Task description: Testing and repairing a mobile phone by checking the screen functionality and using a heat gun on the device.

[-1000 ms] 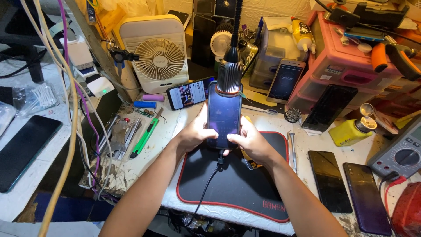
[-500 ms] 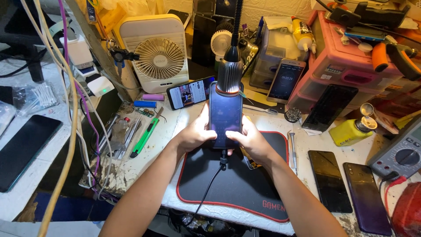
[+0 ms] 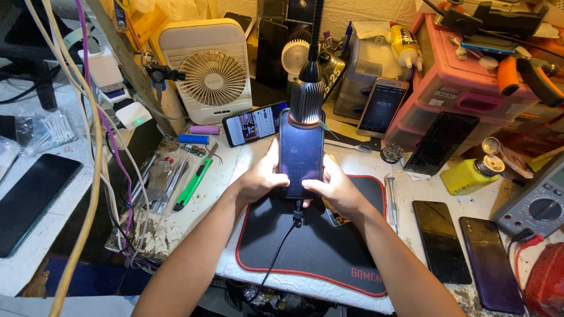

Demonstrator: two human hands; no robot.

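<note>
A dark smartphone (image 3: 301,154) with a dimly lit screen is held upright in both hands under a gooseneck lamp head (image 3: 307,101). My left hand (image 3: 262,175) grips its left edge and my right hand (image 3: 332,186) grips its right edge and lower corner. A black cable (image 3: 286,238) is plugged into the phone's bottom and hangs down over a black mat with a red border (image 3: 317,249).
A white desk fan (image 3: 210,71) and a lit phone (image 3: 254,124) stand behind. Another lit phone (image 3: 383,107) leans on pink drawers (image 3: 446,88). Two dark phones (image 3: 467,246), a yellow bottle (image 3: 470,174), a multimeter (image 3: 537,205), a green cutter (image 3: 192,183) and a screwdriver (image 3: 392,201) lie around.
</note>
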